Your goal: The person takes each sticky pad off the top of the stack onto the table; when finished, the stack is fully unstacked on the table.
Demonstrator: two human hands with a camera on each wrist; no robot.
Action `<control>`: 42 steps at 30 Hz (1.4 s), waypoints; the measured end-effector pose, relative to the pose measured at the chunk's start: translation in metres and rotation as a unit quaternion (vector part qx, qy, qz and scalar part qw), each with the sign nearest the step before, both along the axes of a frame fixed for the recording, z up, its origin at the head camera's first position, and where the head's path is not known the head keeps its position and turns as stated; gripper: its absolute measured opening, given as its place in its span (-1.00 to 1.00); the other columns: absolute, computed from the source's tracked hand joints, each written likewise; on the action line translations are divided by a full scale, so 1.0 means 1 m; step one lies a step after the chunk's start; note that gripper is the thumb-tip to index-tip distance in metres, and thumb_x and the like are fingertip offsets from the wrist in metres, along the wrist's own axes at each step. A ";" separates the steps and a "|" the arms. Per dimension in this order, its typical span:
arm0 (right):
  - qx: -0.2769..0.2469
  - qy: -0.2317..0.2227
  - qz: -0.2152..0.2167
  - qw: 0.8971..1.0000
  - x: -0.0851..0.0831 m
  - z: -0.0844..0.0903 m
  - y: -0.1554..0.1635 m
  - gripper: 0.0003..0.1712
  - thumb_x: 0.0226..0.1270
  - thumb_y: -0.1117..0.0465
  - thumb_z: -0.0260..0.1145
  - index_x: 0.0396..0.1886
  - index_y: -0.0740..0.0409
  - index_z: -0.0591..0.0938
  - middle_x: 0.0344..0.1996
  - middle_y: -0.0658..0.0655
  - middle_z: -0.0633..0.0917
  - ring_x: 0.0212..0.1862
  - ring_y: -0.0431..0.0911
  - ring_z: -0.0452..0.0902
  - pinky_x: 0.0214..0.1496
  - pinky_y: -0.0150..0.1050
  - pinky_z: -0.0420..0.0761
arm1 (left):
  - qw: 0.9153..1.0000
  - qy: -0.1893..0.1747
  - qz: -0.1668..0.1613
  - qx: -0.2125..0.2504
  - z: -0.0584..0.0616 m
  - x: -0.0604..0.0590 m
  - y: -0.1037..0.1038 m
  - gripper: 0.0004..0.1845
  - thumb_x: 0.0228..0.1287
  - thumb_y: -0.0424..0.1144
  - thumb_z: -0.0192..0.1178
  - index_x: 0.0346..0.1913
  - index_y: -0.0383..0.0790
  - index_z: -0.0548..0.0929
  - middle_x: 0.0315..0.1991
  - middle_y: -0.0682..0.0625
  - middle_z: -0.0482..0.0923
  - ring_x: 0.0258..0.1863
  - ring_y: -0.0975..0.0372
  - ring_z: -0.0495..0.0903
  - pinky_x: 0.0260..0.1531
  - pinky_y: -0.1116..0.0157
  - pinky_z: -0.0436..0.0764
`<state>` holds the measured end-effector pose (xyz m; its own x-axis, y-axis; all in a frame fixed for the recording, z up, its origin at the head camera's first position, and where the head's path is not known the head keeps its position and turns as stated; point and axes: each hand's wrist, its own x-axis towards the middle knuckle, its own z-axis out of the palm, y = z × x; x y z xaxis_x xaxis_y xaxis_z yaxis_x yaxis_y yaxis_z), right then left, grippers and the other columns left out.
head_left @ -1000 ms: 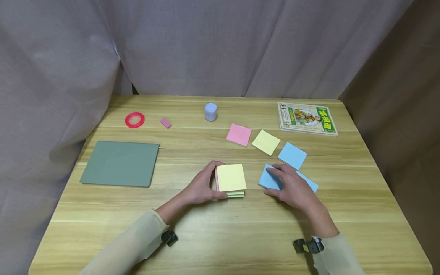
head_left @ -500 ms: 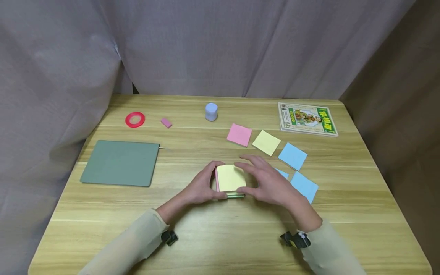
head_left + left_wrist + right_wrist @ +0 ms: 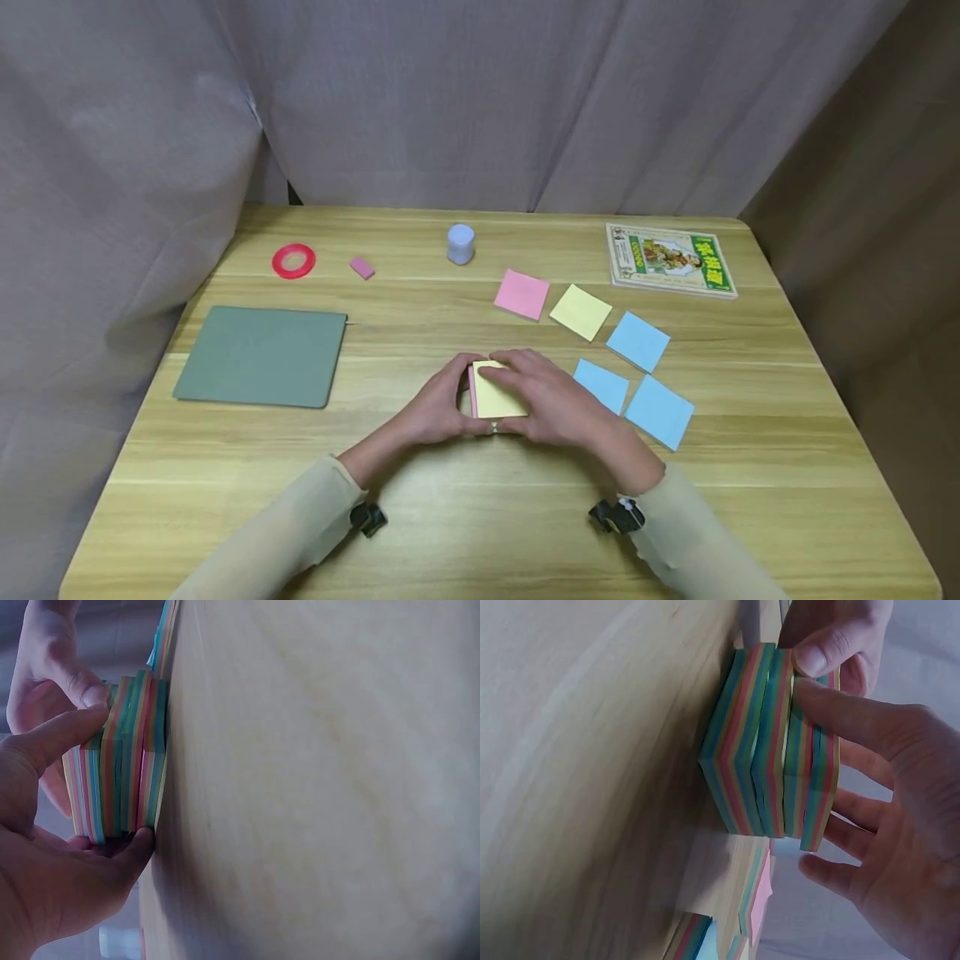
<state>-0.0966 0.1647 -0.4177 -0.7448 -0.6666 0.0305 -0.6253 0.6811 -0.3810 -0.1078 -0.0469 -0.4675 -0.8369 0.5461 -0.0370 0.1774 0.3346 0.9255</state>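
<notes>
A stack of sticky note pads (image 3: 498, 398) stands on the table with a yellow sheet on top. My left hand (image 3: 441, 404) holds it from the left, thumb along the near side. From the right, my right hand (image 3: 551, 400) grips the same stack, its thumb on the near side and its fingers over the top and far edge. Both thumbtips nearly meet. In the right wrist view, the striped edges of the stacked pads (image 3: 769, 750) show slight offsets between layers. The left wrist view shows the striped stack (image 3: 124, 765) between thumb and fingers.
Blue pads (image 3: 660, 412), a yellow pad (image 3: 581, 312) and a pink pad (image 3: 522, 294) lie right of and behind the stack. A green notebook (image 3: 261, 357), red tape roll (image 3: 293, 261), pink eraser (image 3: 362, 267), pale small container (image 3: 461, 244) and illustrated booklet (image 3: 671, 260) lie around.
My right hand has left the blue pads, moved left to the stack and taken hold of it. The left hand has stayed on the stack.
</notes>
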 end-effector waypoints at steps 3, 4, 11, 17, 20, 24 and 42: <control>0.005 -0.011 -0.012 1.000 0.000 0.002 0.002 -0.14 0.06 -0.05 0.54 0.38 -0.01 0.45 0.31 0.09 0.42 0.32 -0.04 0.31 0.31 -0.04 0.36 | 1.000 -0.002 0.000 -0.003 0.000 0.001 0.000 -0.05 -0.19 -0.32 0.60 0.32 -0.20 0.29 0.23 -0.04 0.44 0.22 0.18 0.42 0.28 0.16 0.32; 0.007 -0.014 -0.016 1.000 0.000 0.003 0.004 -0.14 0.06 -0.06 0.54 0.38 -0.02 0.45 0.30 0.07 0.43 0.31 -0.04 0.32 0.29 -0.03 0.38 | 1.000 -0.003 0.000 -0.004 0.000 0.001 0.000 -0.05 -0.19 -0.32 0.60 0.32 -0.20 0.29 0.23 -0.04 0.44 0.23 0.18 0.42 0.28 0.16 0.31; -0.032 -0.050 -0.091 0.994 -0.014 0.014 0.027 -0.12 0.03 -0.12 0.56 0.37 -0.07 0.47 0.29 0.04 0.44 0.31 0.00 0.33 0.24 0.07 0.41 | 1.000 0.000 0.008 -0.006 0.001 0.001 0.000 -0.06 -0.21 -0.35 0.61 0.30 -0.23 0.31 0.21 -0.08 0.45 0.20 0.15 0.44 0.27 0.13 0.33; -0.041 -0.031 -0.127 0.991 -0.041 0.005 0.051 -0.12 0.03 -0.03 0.57 0.36 0.07 0.47 0.26 0.19 0.46 0.30 0.12 0.32 0.27 0.13 0.35 | 1.000 -0.010 0.009 -0.002 0.001 0.001 0.001 -0.06 -0.20 -0.37 0.60 0.31 -0.25 0.31 0.20 -0.11 0.43 0.21 0.11 0.45 0.27 0.14 0.35; -0.027 -0.039 -0.122 0.991 -0.049 -0.005 0.057 -0.11 0.02 0.01 0.58 0.36 0.12 0.46 0.25 0.23 0.46 0.29 0.14 0.32 0.27 0.14 0.35 | 1.000 -0.013 0.007 0.000 0.001 0.001 0.002 -0.06 -0.19 -0.37 0.60 0.31 -0.26 0.30 0.21 -0.11 0.43 0.22 0.11 0.44 0.27 0.15 0.35; -0.013 -0.053 -0.121 0.991 -0.054 -0.016 0.059 -0.12 0.01 0.05 0.60 0.35 0.13 0.48 0.26 0.25 0.45 0.30 0.15 0.31 0.27 0.12 0.35 | 1.000 -0.012 0.004 0.002 0.001 0.001 0.003 -0.07 -0.18 -0.37 0.60 0.31 -0.27 0.30 0.20 -0.11 0.43 0.22 0.12 0.44 0.27 0.16 0.35; 0.067 -0.051 -0.096 0.992 -0.055 -0.017 0.050 -0.18 0.10 -0.04 0.53 0.34 0.14 0.49 0.40 0.31 0.32 0.39 0.22 0.21 0.35 0.14 0.27 | 1.000 -0.002 0.003 0.014 0.000 0.001 0.001 -0.07 -0.19 -0.38 0.60 0.30 -0.29 0.31 0.18 -0.10 0.43 0.20 0.14 0.44 0.27 0.18 0.36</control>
